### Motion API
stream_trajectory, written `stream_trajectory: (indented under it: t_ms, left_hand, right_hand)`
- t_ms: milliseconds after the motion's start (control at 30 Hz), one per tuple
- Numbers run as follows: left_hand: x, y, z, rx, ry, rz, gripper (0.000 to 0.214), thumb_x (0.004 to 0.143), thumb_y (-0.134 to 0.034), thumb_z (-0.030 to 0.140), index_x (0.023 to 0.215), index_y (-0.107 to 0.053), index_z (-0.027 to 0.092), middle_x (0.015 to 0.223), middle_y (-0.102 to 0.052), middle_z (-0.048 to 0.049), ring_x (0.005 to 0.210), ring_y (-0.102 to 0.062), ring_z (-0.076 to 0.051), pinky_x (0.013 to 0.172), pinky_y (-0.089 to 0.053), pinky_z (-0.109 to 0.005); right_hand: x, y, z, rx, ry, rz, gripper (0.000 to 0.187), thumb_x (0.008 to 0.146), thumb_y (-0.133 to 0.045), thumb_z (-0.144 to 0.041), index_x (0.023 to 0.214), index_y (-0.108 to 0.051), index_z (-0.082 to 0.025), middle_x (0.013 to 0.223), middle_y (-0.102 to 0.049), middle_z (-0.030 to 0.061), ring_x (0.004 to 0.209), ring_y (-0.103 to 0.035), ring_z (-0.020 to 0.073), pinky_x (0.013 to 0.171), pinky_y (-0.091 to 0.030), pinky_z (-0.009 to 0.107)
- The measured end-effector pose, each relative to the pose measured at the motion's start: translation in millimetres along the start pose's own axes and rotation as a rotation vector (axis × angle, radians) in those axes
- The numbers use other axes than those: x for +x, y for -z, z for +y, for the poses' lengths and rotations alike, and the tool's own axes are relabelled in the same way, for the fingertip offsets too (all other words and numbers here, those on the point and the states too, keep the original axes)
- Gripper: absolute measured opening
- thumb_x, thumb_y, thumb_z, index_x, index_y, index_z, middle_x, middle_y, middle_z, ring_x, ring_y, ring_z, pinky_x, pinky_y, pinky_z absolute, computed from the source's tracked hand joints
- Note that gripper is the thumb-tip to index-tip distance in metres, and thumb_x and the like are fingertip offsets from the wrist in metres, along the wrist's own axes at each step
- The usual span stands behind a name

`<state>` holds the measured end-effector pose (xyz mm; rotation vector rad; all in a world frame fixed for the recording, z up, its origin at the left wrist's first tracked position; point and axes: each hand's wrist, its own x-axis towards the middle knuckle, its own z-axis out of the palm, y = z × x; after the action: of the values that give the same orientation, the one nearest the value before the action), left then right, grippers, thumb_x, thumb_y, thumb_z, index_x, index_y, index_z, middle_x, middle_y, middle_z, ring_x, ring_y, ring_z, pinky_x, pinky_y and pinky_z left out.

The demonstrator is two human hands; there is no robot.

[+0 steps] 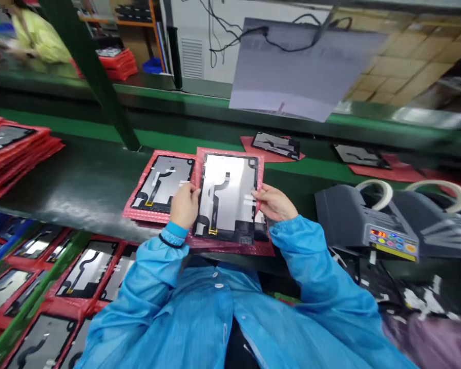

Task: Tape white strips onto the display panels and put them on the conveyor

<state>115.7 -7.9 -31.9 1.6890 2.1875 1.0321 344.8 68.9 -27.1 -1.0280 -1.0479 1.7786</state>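
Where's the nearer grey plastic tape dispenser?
Head view, right side: the dispenser stands on the dark bench, between the right hand and a second grey dispenser.

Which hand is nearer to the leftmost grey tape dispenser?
Right: the right hand is left of the dispenser, at the right edge of the held panel; the left hand is farther, at the opposite edge.

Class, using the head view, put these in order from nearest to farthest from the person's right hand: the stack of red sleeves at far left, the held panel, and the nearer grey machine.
From the right hand:
1. Held panel: just to its left, at the fingertips.
2. Nearer grey machine: to its right.
3. Stack of red sleeves: far left.
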Motion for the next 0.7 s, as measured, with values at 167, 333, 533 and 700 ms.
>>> stream_trajectory:
  t_ms: [167,333,533,700]
  left_hand:
    - [52,70.3,-46,0.176,0.205,0.161,0.008,0.084,-0.054,0.023,0.077,-0.053,0.019,0.083,-0.064,-0.007,0.087,-0.062,-0.024,0.083,-0.045,-0.035]
    - [86,74.2,-96,0.248,0.291,0.026,0.018,0.083,-0.055,0.023,0.066,-0.05,0.018,0.077,-0.065,-0.0087,0.095,-0.063,-0.028,0.088,-0.045,-0.042]
    - [68,56.7,-72,0.443,0.119,0.084,0.029,0.083,-0.048,0.032,0.105,-0.059,0.016,0.113,-0.061,-0.0159,0.115,-0.051,-0.04,0.093,-0.042,-0.058]
    - [32,7.6,-21,0.458,-0.497,-0.257,0.036,0.08,-0.05,0.024,0.113,-0.064,0.025,0.128,-0.059,-0.0125,0.122,-0.05,-0.033,0.108,-0.031,-0.058]
  right_hand:
    - [77,-103,6,-0.081,0.012,-0.079,0.014,0.064,-0.07,-0.01,0.072,-0.06,-0.016,0.062,-0.063,-0.0006,0.067,-0.065,0.0167,0.068,-0.056,0.031]
    - [121,-149,42,-0.529,-0.018,0.04,0.027,0.059,-0.08,-0.013,0.076,-0.06,-0.015,0.058,-0.059,-0.0018,0.058,-0.062,0.0153,0.065,-0.056,0.032]
    - [175,-29,-7,-0.831,0.089,0.246,0.019,0.075,-0.07,-0.026,0.087,-0.06,-0.014,0.073,-0.066,0.0053,0.065,-0.066,0.0165,0.067,-0.056,0.033]
    - [217,118,-83,-1.174,0.192,0.766,0.017,0.084,-0.054,-0.014,0.087,-0.061,0.001,0.113,-0.058,0.031,0.116,-0.056,0.0308,0.094,-0.043,0.037]
